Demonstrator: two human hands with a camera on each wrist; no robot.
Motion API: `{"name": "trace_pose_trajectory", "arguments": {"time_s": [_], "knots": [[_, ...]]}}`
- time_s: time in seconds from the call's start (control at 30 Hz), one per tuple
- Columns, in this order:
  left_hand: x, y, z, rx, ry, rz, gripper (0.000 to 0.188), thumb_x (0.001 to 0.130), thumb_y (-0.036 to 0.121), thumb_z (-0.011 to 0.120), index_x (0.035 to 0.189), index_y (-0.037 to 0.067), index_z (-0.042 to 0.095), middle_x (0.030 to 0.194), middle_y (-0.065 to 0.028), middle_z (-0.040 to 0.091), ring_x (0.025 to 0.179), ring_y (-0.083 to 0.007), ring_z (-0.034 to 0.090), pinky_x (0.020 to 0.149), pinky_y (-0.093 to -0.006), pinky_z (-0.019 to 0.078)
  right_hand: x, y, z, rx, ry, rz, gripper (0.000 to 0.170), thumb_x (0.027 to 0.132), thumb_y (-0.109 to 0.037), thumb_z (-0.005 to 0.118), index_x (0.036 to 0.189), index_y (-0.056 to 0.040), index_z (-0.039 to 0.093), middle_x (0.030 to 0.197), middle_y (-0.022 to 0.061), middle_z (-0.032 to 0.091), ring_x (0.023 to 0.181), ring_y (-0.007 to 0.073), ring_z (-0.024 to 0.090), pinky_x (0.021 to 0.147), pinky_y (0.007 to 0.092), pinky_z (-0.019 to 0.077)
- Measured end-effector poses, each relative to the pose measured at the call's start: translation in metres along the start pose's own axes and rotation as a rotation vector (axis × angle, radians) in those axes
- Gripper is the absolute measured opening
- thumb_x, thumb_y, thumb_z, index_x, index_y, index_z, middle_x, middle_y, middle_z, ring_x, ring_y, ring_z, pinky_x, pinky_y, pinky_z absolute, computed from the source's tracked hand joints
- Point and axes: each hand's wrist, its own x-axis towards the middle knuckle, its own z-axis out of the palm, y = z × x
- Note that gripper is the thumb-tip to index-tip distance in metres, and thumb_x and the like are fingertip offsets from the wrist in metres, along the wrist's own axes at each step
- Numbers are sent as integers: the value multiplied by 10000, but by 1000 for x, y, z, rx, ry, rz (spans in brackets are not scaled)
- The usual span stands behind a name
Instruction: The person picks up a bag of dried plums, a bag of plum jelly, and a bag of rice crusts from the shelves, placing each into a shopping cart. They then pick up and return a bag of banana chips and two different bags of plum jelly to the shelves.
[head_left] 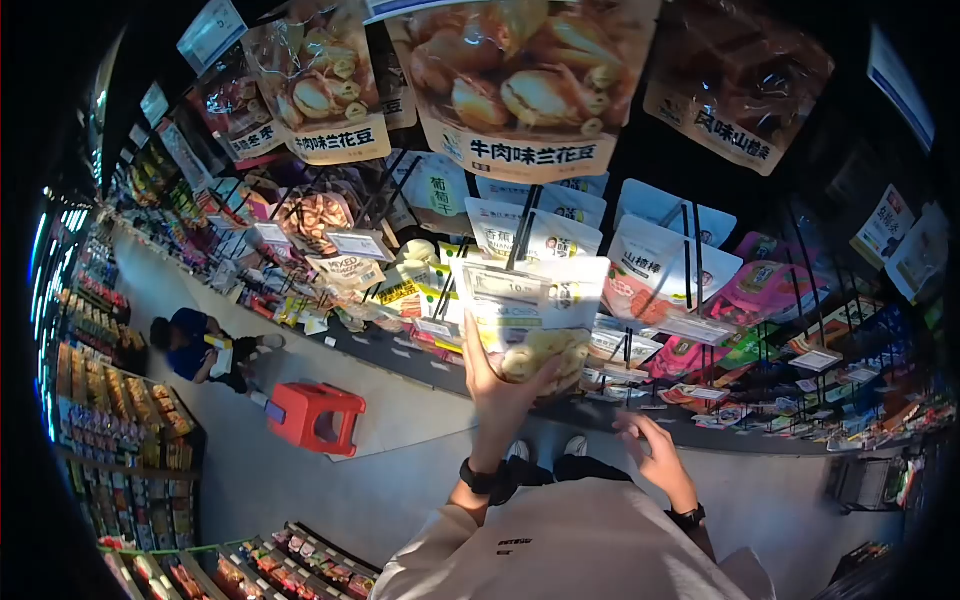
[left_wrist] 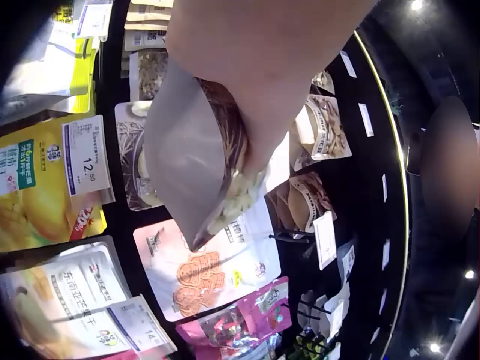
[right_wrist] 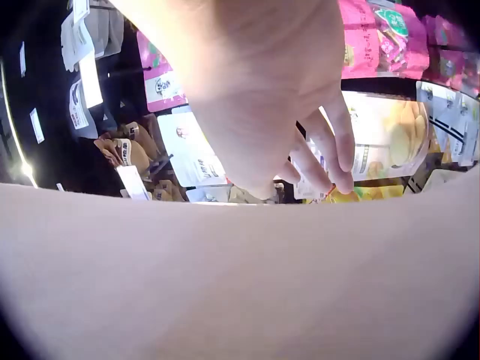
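Note:
My left hand [head_left: 498, 395] holds a white bag of banana chips [head_left: 535, 315] by its lower part, thumb and fingers around it, in front of the hanging snacks. Pale chips show through its clear lower window. In the left wrist view the bag [left_wrist: 184, 161] hangs beneath the hand [left_wrist: 255, 67], its plain grey side showing. My right hand [head_left: 655, 455] is off to the right and lower, fingers loosely bent, holding nothing. The right wrist view shows that hand [right_wrist: 255, 90] with its fingers hanging over the shelf goods. Behind the held bag hang similar white bags [head_left: 510, 230] on a hook.
Large brown snack bags [head_left: 520, 85] hang overhead. To the right are hawthorn stick bags [head_left: 650, 265] and pink bags [head_left: 765, 285] on hooks with price tags. A red stool [head_left: 315, 415] stands on the floor at left, near a crouching person [head_left: 205, 345].

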Motion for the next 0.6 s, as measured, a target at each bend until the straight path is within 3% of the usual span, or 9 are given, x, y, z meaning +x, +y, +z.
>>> {"name": "trace_pose_trajectory", "arguments": {"time_s": [0.1, 0.17, 0.27, 0.47, 0.6], "knots": [[2, 3, -2, -122, -104, -121, 1242, 669, -4, 900, 1588, 7, 65, 1493, -214, 349, 1260, -254, 524, 1014, -372, 515, -6, -11, 12, -36, 47, 60, 339, 973, -33, 585, 1310, 2, 589, 1108, 141, 692, 927, 190, 669, 873, 314, 514], [2, -6, -4, -77, -105, -5, 1261, 668, -16, 896, 1590, 14, 36, 1498, -210, 332, 1265, -250, 514, 1008, -371, 518, -12, -18, 18, -23, 86, 134, 323, 979, -47, 584, 1297, 1, 599, 1107, 140, 693, 933, 188, 671, 875, 314, 512], [7, -5, -6, -180, -58, 69, 1244, 675, 33, 918, 1567, -47, 54, 1362, -236, 437, 1151, -274, 607, 904, -361, 568, -22, -16, 29, 51, 151, 200, 295, 998, -92, 571, 1266, 25, 611, 1087, 129, 686, 944, 192, 679, 859, 312, 516], [13, -14, -15, -208, -105, 26, 1231, 687, -26, 883, 1568, -42, 23, 1378, -219, 435, 1185, -271, 576, 960, -390, 541, -30, -9, 44, 32, 174, 212, 293, 1002, -91, 566, 1267, 26, 609, 1102, 138, 685, 959, 192, 685, 863, 311, 517], [15, -3, -20, -170, -154, 21, 1225, 699, -28, 873, 1571, -39, 13, 1386, -218, 436, 1171, -260, 588, 951, -378, 546, -27, -15, 52, 50, 211, 221, 293, 979, -67, 601, 1262, 9, 615, 1020, 124, 675, 887, 184, 640, 854, 302, 499]]}}
